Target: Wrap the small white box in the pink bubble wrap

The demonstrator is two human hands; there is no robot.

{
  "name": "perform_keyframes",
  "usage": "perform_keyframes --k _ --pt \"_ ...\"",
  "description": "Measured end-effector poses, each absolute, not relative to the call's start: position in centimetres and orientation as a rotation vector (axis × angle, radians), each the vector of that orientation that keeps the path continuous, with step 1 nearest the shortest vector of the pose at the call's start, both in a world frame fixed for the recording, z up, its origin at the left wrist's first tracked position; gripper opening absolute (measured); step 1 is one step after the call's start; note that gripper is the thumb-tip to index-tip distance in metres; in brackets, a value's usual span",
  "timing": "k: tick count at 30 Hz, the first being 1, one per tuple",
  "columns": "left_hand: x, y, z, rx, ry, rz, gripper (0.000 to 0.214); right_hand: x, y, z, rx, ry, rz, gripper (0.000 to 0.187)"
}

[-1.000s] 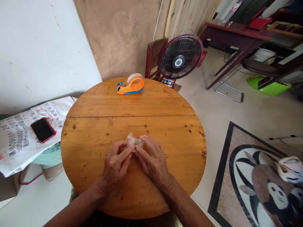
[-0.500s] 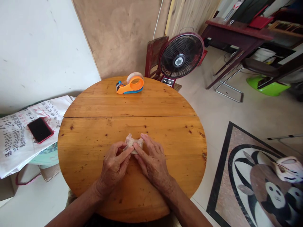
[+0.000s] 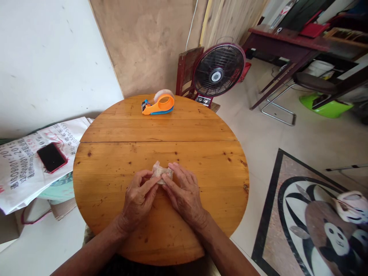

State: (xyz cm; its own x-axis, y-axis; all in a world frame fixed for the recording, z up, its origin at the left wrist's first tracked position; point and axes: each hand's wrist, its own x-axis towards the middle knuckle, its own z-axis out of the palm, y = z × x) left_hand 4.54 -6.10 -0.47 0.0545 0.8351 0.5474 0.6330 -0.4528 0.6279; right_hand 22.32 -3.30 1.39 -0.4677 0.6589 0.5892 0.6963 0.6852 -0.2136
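Observation:
A small, crinkled, translucent whitish packet is between my two hands, low over the near middle of the round wooden table. My left hand pinches its left side, thumb and index finger closed on it. On the other side my right hand grips the packet, the thumb or index tip pressing on its face and the other fingers curled behind its right edge. What the packet contains cannot be made out. Farther off, near the table's back edge, stands an orange tape dispenser with a roll of clear tape.
To the left, a phone lies on a printed white sack. An electric fan stands on a wooden chair behind the table. At the right are a dark red desk, a stool and a panda-patterned floor panel.
Both hands keep nearly the same hold on the packet, which now looks a little flatter between the fingers. The whole view has shifted slightly.

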Motion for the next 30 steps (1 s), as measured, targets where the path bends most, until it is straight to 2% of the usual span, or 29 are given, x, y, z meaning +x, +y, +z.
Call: perform_keyframes --k 13,30 --pt "4.53 -5.91 -0.55 2.108 1.524 1.327 0.026 22.08 -3.22 1.20 -1.041 -2.220 -0.038 0.023" --pt "4.64 -5.96 -0.14 2.095 1.497 1.436 0.026 22.39 -3.54 1.10 -1.065 -2.167 0.032 0.036"
